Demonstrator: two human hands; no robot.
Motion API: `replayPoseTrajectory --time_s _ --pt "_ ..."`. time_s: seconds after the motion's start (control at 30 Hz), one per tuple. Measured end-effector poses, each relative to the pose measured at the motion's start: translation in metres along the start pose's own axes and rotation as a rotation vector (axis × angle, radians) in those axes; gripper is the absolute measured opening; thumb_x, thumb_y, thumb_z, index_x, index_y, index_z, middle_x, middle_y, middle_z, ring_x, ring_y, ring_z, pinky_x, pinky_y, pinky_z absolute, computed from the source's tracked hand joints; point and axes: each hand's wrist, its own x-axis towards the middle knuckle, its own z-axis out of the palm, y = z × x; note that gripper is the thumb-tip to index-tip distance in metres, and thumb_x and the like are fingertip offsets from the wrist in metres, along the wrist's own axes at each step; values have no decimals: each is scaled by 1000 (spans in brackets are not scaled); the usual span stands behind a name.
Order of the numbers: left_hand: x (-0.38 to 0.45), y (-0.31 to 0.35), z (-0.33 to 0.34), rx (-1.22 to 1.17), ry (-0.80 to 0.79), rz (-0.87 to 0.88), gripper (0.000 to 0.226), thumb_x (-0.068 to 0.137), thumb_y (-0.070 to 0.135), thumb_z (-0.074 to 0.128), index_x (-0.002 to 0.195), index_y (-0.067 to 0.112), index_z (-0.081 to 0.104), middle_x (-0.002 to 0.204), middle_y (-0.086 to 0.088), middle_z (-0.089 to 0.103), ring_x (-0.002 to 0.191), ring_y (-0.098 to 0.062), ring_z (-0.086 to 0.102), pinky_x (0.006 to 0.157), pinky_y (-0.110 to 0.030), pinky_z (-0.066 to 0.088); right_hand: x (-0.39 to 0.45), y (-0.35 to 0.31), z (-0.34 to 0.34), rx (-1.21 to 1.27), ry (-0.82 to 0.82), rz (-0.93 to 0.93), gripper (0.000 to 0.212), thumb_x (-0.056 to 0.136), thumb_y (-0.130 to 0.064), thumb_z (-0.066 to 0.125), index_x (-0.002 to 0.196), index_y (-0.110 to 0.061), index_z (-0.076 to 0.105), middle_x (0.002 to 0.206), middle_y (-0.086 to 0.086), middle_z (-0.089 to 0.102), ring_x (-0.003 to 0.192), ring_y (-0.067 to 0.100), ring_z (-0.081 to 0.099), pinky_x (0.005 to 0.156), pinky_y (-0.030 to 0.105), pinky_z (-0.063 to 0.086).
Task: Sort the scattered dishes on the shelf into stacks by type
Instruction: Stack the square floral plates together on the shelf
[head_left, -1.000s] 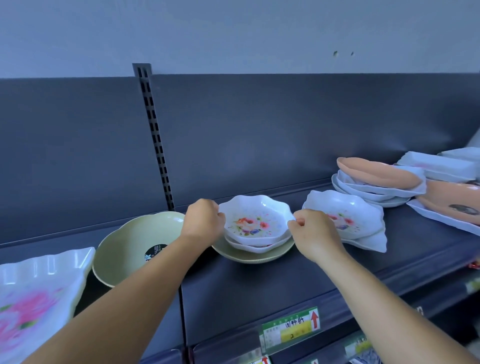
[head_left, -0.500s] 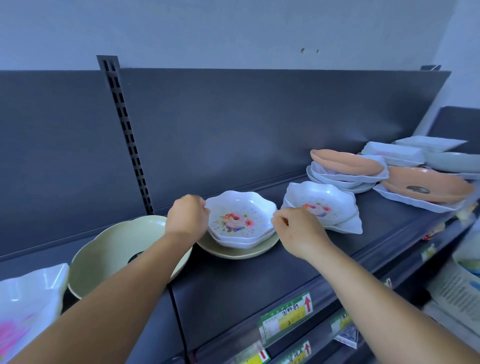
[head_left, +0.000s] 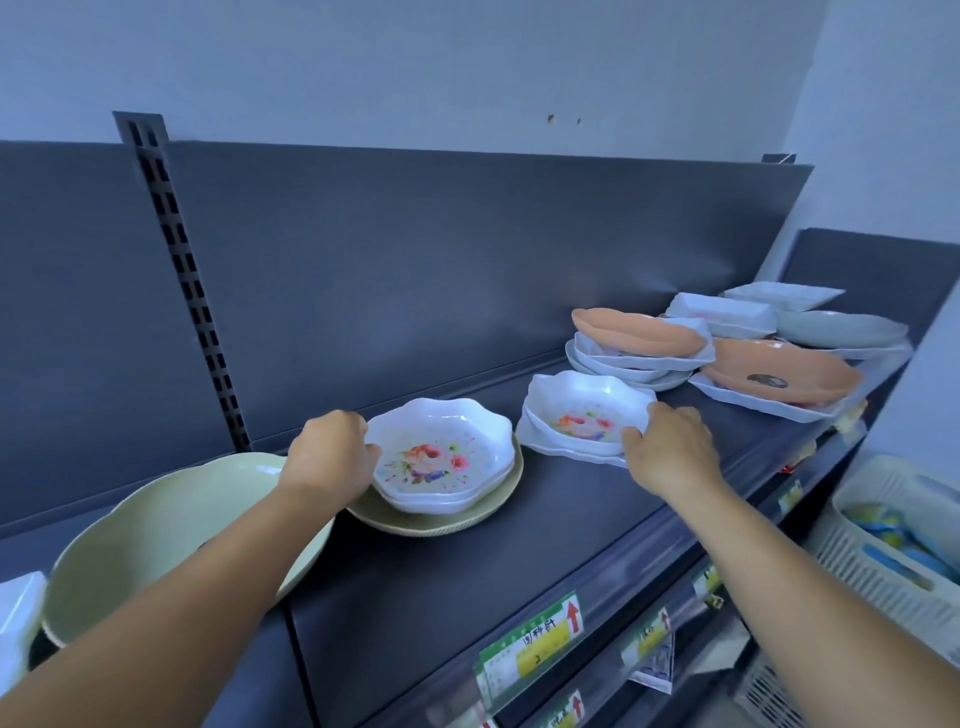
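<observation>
- Far left, a white tray (head_left: 18, 613) shows only its corner; beside it sits a big green bowl (head_left: 156, 525) on the shelf (head_left: 519, 545).
- The left hand (head_left: 330, 457) keeps its grip on the left rim of the floral bowls (head_left: 441, 457), fingers curled over the edge. These two nested bowls sit on a green plate (head_left: 498, 499), so types are still mixed here.
- What has changed: the right hand (head_left: 670, 452) has let go of that stack's right rim and crossed to the second floral bowl (head_left: 587, 415), just right of the first.
- Its fingers (head_left: 636, 434) are loosely bent and slightly apart, touching the near right rim; whether they have closed on it I cannot tell.
- That bowl sits on a white dish (head_left: 556, 451), apart from the first stack.
- My reading: matching floral bowls are being gathered, this one likely joining the left stack.
- Far right, peach plates (head_left: 779, 374) and white dishes lie in mixed piles (head_left: 634, 358), still unsorted.
- A basket (head_left: 898, 540) stands at the right edge.
</observation>
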Motion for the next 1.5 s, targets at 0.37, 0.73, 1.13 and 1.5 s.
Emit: replayPoseTrajectory --time_s 0.37,0.73,1.13,1.5 --pt "-2 2 7 -42 31 -80 40 83 7 53 57 13 23 53 -2 28 56 -23 24 49 -28 21 58 26 -1 -11 -70 10 35 93 -29 49 64 -12 42 66 2 47 55 17 43 45 25 27" --pt "-20 4 4 -145 74 -123 28 86 14 57 61 12 45 59 -5 41 58 -20 31 53 -29 27 82 30 -12 329 -119 33 10 75 -6 53 65 -4 51 58 11 49 51 25 41 52 25 32" --pt "-26 8 -3 -356 129 -311 49 96 29 34 74 -10 55 85 -27 69 67 -32 57 68 -36 47 24 -47 -2 546 -338 -293 21 72 -7 51 74 11 61 62 9 49 59 20 36 56 29 31" --pt "-30 19 -13 -260 -17 -262 40 95 26 41 60 8 40 68 -12 60 62 -25 45 60 -28 38 8 -74 17 323 -377 -369 9 73 -7 46 67 -13 45 62 7 46 53 22 28 52 25 23"
